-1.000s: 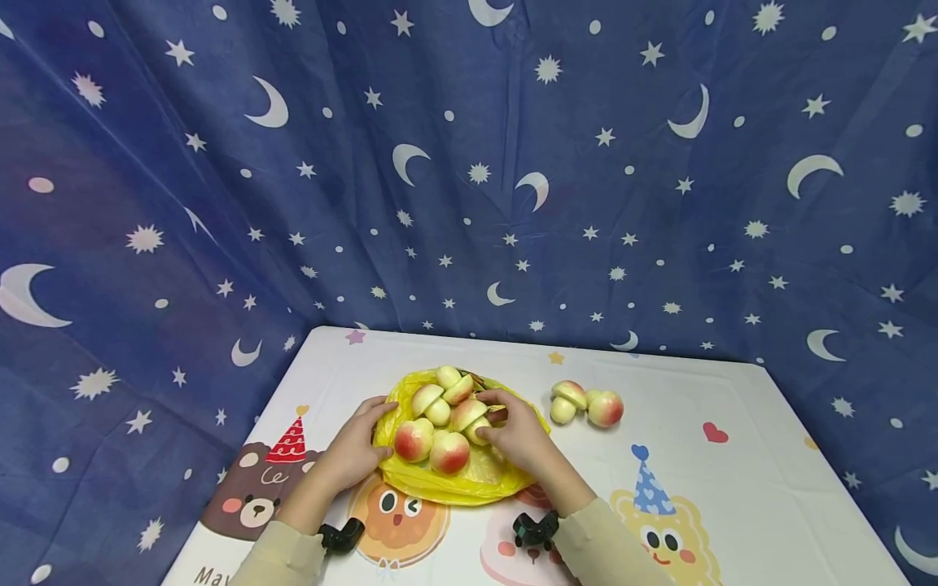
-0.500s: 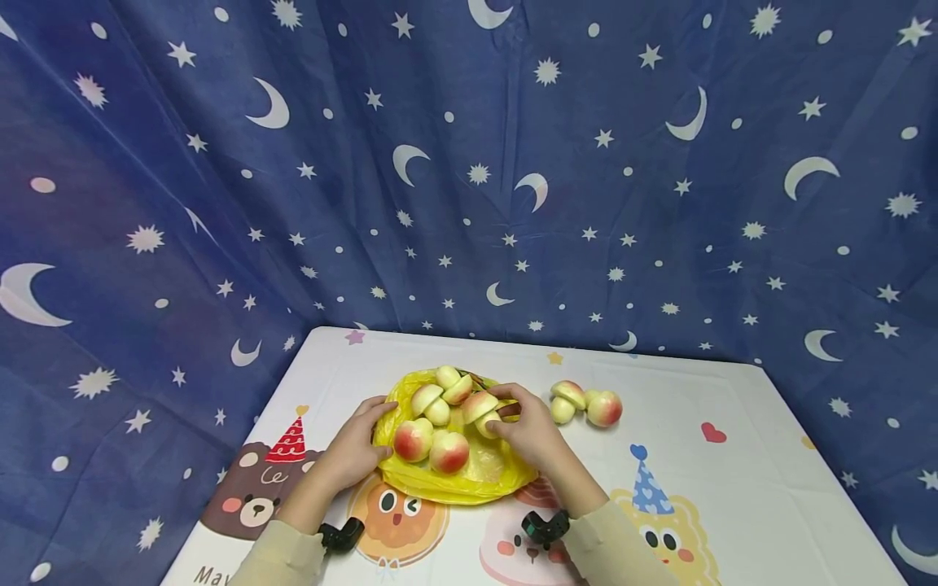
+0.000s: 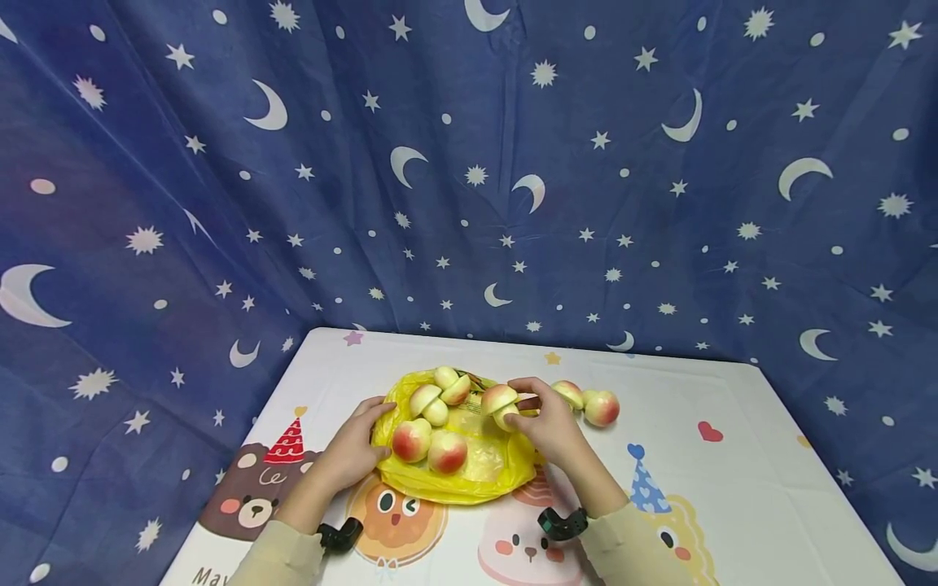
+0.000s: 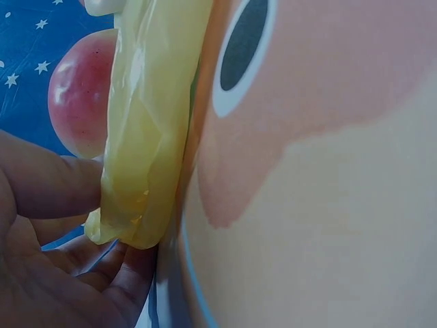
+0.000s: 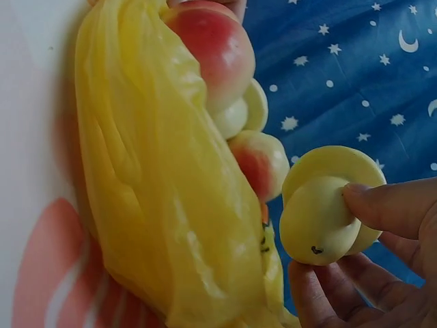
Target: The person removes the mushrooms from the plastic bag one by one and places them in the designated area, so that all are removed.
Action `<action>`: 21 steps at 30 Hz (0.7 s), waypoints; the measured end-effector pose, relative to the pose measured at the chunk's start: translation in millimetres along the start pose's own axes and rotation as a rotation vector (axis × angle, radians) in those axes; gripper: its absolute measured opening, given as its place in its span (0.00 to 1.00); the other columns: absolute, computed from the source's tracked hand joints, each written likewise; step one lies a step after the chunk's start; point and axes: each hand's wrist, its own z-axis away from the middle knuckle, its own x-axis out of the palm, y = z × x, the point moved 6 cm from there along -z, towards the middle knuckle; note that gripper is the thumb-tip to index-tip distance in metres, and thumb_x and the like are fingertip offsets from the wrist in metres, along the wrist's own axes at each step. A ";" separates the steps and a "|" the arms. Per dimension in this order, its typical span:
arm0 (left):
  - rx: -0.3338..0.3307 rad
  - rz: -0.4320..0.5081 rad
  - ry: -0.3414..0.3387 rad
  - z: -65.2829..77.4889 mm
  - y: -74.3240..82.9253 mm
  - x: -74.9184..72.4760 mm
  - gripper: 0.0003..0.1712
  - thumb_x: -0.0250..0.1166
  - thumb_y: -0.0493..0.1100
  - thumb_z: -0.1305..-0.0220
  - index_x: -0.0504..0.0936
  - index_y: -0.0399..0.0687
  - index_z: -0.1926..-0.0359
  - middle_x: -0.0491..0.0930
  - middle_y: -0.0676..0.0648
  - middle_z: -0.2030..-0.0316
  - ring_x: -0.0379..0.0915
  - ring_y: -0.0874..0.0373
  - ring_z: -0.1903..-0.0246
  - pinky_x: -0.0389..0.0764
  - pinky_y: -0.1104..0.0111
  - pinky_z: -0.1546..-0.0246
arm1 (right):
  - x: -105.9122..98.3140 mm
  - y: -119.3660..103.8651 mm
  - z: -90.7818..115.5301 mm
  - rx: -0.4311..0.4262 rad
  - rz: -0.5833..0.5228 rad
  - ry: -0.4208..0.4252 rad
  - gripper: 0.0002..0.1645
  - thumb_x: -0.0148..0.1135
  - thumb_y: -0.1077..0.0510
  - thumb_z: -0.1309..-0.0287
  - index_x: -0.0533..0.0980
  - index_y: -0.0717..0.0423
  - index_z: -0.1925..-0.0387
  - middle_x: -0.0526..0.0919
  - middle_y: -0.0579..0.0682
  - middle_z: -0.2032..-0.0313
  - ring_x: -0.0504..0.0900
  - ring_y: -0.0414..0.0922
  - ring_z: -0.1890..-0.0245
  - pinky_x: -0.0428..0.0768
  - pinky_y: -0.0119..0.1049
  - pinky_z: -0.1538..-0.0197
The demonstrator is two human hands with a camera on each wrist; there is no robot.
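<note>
A yellow plastic bag [image 3: 476, 488] lies spread with its mouth up, holding several toy mushrooms [image 3: 448, 452] with pale stems and red-tinged caps. At its left side my left hand [image 3: 352, 448] grips the rim; in the left wrist view the thumb [image 4: 54, 181] lies on one face of the bag and the fingers on the other. Over the bag's right part, my right hand [image 3: 553, 425] pinches one toy mushroom [image 3: 498, 400] between thumb and fingers. The right wrist view shows this mushroom's stem end [image 5: 317, 225] facing the camera, apart from the bag.
Two more toy mushrooms [image 3: 601, 408] lie on the white printed tablecloth [image 3: 733, 488] right of the bag, partly behind my right hand. A blue curtain [image 3: 469, 203] with moons and stars rises behind the table and along its left side. Each wrist wears a small black device [image 3: 563, 524].
My right hand has lifted the mushroom from among the others and moved it right, toward the bag's right edge. My left hand stays at the left rim.
</note>
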 end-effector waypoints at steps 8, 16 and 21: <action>-0.004 -0.004 -0.005 -0.6 -0.8 0.4 0.43 0.71 0.29 0.40 0.72 0.41 0.23 0.60 0.39 0.18 0.60 0.33 0.20 0.66 0.41 0.21 | -21.8 -1.0 2.3 -0.042 -0.008 0.035 0.32 0.77 0.67 0.42 0.81 0.49 0.36 0.83 0.54 0.39 0.86 0.52 0.45 0.92 0.41 0.47; 0.000 -0.003 -0.005 -0.9 -0.5 0.3 0.42 0.70 0.28 0.39 0.72 0.41 0.23 0.61 0.38 0.18 0.60 0.32 0.20 0.66 0.41 0.21 | -43.0 5.3 3.5 -0.013 -0.030 0.059 0.32 0.76 0.65 0.40 0.80 0.48 0.35 0.83 0.54 0.36 0.85 0.55 0.41 0.92 0.40 0.46; 0.016 -0.006 0.004 -1.4 -0.6 0.6 0.42 0.70 0.27 0.40 0.72 0.39 0.23 0.61 0.38 0.19 0.61 0.32 0.20 0.67 0.41 0.21 | -56.5 7.8 5.6 -0.004 -0.020 0.090 0.32 0.76 0.64 0.40 0.79 0.48 0.34 0.84 0.56 0.37 0.85 0.55 0.41 0.92 0.36 0.50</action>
